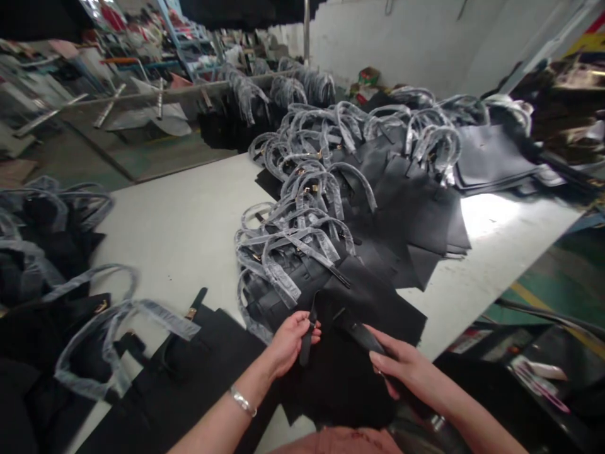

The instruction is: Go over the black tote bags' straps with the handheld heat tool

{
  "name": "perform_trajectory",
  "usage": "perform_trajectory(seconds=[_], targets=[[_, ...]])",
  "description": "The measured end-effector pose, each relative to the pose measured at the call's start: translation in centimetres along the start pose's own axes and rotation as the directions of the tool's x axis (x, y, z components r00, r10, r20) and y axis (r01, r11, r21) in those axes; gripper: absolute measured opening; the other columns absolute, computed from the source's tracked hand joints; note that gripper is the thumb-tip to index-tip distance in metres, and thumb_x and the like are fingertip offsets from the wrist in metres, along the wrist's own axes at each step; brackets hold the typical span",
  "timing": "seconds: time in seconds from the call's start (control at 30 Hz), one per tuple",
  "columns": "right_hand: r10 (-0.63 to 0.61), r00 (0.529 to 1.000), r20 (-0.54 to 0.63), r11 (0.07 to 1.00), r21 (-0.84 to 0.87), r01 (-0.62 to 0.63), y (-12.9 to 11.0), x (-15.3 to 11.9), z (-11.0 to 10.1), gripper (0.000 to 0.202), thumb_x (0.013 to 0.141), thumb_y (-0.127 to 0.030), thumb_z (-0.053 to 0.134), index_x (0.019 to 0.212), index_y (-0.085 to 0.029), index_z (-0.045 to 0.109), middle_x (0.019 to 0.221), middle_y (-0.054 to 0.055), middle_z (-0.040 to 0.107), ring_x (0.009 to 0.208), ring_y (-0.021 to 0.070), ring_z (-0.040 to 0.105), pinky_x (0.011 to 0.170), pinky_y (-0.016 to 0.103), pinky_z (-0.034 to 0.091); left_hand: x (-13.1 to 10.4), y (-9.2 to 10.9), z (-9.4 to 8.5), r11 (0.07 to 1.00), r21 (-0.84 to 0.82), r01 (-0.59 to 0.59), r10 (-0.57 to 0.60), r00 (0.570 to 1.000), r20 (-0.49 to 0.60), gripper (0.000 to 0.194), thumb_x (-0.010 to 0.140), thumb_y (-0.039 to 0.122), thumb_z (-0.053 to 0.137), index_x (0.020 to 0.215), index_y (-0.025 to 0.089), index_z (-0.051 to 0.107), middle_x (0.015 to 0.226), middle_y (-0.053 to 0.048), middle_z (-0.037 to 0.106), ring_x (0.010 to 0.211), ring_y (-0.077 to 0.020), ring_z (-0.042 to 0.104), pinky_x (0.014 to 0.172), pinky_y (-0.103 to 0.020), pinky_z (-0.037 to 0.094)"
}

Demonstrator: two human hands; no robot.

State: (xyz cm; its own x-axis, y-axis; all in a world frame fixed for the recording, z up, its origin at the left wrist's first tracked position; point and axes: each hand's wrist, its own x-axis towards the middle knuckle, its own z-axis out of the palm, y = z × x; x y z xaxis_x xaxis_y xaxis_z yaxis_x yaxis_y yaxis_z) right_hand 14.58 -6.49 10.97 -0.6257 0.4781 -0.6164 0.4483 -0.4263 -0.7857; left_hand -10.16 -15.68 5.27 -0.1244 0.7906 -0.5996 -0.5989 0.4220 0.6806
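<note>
Currently our left hand [290,343] pinches a narrow black strap [305,353]; our right hand [399,360] grips a broader black band [362,337], both over the black bag panel [340,391] nearest us at the white table [184,233]. A slack pinch, we judge, could let the strap twist; plastic-wrapped handles [282,282] crowding alongside could snag it.

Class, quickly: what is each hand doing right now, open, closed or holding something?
Left hand: closed, pinching a narrow black strap.
Right hand: closed around a wider black strap.
</note>
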Motion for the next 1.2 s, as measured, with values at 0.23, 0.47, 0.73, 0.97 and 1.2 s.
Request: perform_trajectory(seconds=[0.23, 0.47, 0.73, 0.97, 1.2], targets=[[-0.007, 0.987, 0.158, 0.999, 0.048, -0.001, -1.8, 1.2, 1.9, 0.071, 0.084, -0.049, 0.064, 0.146, -0.023, 0.041, 0.07, -0.004, 0.055, 0.043, 0.0077, 0.05, 0.043, 0.021, 0.041, -0.5, -1.4, 0.9, 0.995, -0.085, -0.052, 0.05, 0.998, -0.029, 0.033, 0.082, 0.04, 0.072, 0.103, 0.015, 0.063, 0.089, -0.004, 0.062, 0.072, -0.0102, 0.057, 0.057, -0.018, 0.045], [-0.015, 0.986, 0.165, 0.995, 0.095, -0.001, -2.9, 1.4, 2.0, 0.07, 0.086, -0.046, 0.064, 0.147, -0.023, 0.039, 0.075, -0.003, 0.057, 0.044, 0.007, 0.052, 0.044, 0.021, 0.04, -0.7, -1.3, 1.4, 0.971, -0.241, -0.006, 0.005, 1.0, -0.004, 0.023, 0.084, 0.031, 0.07, 0.096, 0.012, 0.066, 0.088, -0.005, 0.061, 0.07, -0.0092, 0.057, 0.049, -0.015, 0.039], [0.015, 0.999, -0.037, 0.995, 0.095, -0.011, -3.3, 1.9, 1.7, 0.075, 0.083, -0.051, 0.064, 0.147, -0.022, 0.038, 0.074, -0.004, 0.057, 0.044, 0.0084, 0.054, 0.044, 0.023, 0.039, -1.4, -1.1, 1.9, 0.899, -0.409, 0.159, -0.176, 0.984, -0.004, 0.01, 0.088, 0.013, 0.057, 0.096, 0.011, 0.06, 0.092, -0.012, 0.067, 0.064, -0.0094, 0.057, 0.047, -0.015, 0.038], [0.084, 0.995, -0.055, 0.994, 0.072, -0.08, -1.9, 0.5, 0.7, 0.083, 0.078, -0.054, 0.066, 0.148, -0.022, 0.036, 0.073, -0.004, 0.059, 0.044, 0.0099, 0.053, 0.045, 0.025, 0.038, -1.4, -3.6, 2.0, 0.928, -0.327, 0.178, -0.196, 0.98, -0.021, 0.028, 0.071, 0.017, 0.075, 0.095, 0.012, 0.063, 0.078, -0.003, 0.062, 0.054, -0.0057, 0.046, 0.044, -0.016, 0.028], [0.134, 0.991, 0.0, 0.99, 0.052, -0.134, -0.3, -1.1, 1.2, 0.079, 0.081, -0.053, 0.066, 0.148, -0.024, 0.037, 0.073, -0.004, 0.058, 0.046, 0.0079, 0.052, 0.045, 0.022, 0.036, -0.8, -6.0, 2.2, 0.984, -0.142, -0.111, 0.081, 0.976, -0.202, 0.036, 0.06, 0.022, 0.084, 0.09, 0.013, 0.067, 0.074, -0.001, 0.065, 0.067, -0.0104, 0.055, 0.069, -0.022, 0.041]])
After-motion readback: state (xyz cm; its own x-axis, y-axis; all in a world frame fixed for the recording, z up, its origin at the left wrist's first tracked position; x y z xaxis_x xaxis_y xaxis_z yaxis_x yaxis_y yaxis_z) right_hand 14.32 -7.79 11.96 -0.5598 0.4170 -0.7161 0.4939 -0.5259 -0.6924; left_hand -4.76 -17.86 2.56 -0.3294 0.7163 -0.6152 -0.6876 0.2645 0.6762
